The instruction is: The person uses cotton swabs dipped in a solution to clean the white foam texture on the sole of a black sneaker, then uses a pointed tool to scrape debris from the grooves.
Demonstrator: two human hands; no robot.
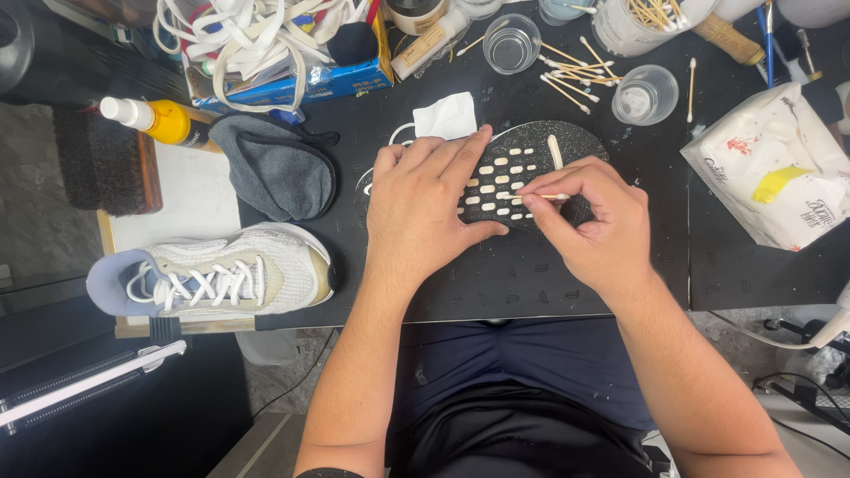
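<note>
A shoe lies sole-up [531, 164] on the black mat [496, 274], its black outsole dotted with pale slots. My left hand [423, 208] lies flat on the sole's left part and presses it down. In my right hand [593, 221] a cotton swab [538, 196] is pinched between thumb and forefinger, its tip touching the slots in the middle of the sole. A second swab [555, 152] rests on the sole's far end.
A white laced sneaker [221, 273] stands at the left on a board. A grey cloth [274, 166], a yellow bottle [159, 119], a box of laces [266, 53], clear cups [512, 42], loose swabs [575, 75] and a white bag [779, 168] ring the mat.
</note>
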